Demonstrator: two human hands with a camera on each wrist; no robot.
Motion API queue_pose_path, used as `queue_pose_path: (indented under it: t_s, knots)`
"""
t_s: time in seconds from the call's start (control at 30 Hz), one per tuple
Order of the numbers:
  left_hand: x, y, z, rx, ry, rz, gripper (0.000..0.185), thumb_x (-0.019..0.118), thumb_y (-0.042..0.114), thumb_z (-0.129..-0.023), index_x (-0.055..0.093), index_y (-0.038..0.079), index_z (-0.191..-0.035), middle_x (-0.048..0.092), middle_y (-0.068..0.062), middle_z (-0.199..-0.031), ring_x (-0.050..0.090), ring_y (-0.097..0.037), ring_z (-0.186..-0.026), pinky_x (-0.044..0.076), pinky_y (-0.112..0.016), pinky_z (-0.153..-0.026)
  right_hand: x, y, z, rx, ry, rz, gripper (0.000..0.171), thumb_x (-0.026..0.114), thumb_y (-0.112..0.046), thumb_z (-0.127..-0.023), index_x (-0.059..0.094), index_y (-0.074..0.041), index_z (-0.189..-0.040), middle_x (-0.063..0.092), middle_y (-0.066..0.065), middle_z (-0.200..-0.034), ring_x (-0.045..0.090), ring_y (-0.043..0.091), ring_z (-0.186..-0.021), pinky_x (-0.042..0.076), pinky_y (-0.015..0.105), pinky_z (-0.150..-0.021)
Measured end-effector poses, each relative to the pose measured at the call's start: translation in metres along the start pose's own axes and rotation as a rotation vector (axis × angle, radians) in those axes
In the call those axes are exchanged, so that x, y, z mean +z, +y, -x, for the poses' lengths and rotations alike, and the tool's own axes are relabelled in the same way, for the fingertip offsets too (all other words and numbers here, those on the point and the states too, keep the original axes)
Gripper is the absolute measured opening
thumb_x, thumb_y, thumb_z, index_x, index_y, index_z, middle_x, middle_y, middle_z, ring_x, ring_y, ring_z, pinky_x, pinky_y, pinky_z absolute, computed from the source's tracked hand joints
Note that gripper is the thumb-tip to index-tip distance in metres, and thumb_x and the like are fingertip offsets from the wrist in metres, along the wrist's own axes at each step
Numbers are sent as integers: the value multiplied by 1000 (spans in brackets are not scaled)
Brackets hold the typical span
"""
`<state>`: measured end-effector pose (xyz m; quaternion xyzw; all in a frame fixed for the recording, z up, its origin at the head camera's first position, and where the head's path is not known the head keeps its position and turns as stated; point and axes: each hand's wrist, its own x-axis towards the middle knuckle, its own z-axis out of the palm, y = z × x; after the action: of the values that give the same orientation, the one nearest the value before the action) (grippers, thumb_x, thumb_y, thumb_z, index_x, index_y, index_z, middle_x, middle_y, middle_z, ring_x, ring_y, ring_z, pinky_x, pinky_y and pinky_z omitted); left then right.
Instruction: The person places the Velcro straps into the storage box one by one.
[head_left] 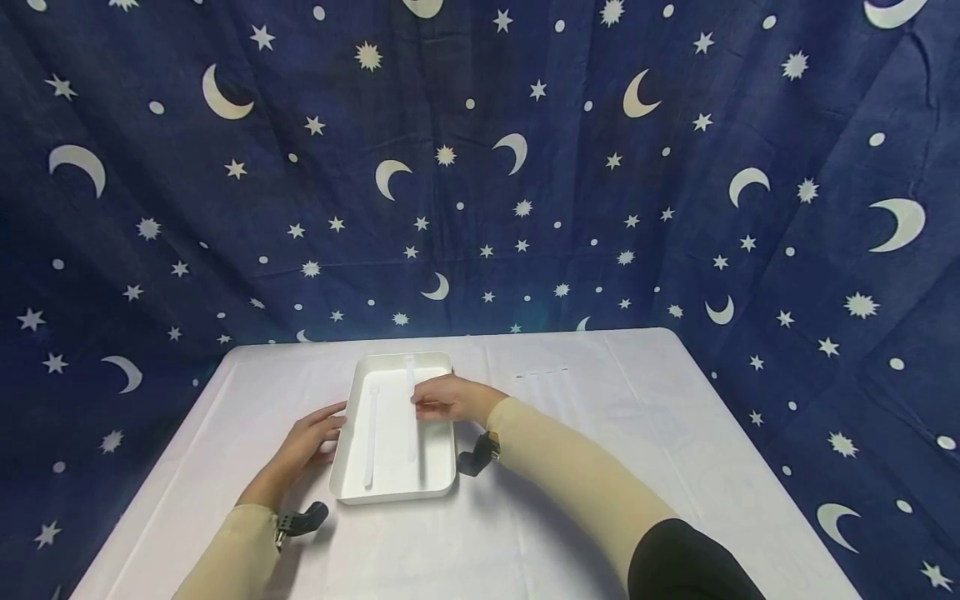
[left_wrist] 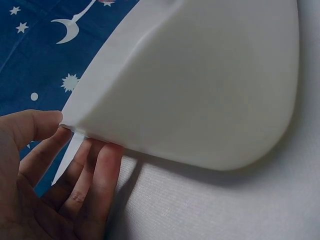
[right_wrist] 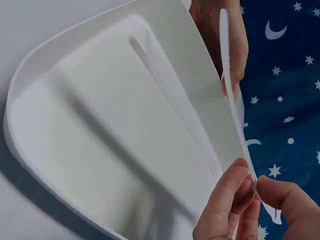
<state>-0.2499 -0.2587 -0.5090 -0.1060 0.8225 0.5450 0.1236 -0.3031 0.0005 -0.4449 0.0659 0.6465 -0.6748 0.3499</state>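
Note:
A shallow white tray [head_left: 390, 496] lies on the white table [head_left: 600, 500]. My right hand [head_left: 417, 406] reaches over it and pinches a long thin white strip [head_left: 410, 375] between thumb and fingers; the right wrist view shows the pinch [right_wrist: 252, 187] near one end of the strip [right_wrist: 227, 75]. A second white strip [head_left: 371, 433] lies flat inside the tray [right_wrist: 100, 150]. My left hand [head_left: 337, 417] rests on the table with straight fingers against the tray's left wall [left_wrist: 200, 90], the fingertips [left_wrist: 107, 155] at its rim.
A few more thin white strips [head_left: 543, 379] lie side by side on the table to the right of the tray. A dark blue cloth with moons and stars [head_left: 480, 167] hangs behind and around the table. Small black camera mounts sit at both wrists.

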Motion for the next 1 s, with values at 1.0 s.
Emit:
queue_pose_path:
  t_s: [1.0]
  knots:
    - [-1, -4, -1, 16, -9, 16, 62, 55, 40, -98, 40, 12, -151, 51, -23, -142, 56, -36, -124, 57, -39, -86, 21, 18, -29, -31, 144, 81, 10, 63, 12, -80, 66, 2, -81, 60, 7, -70, 62, 14, -59, 60, 26, -72]
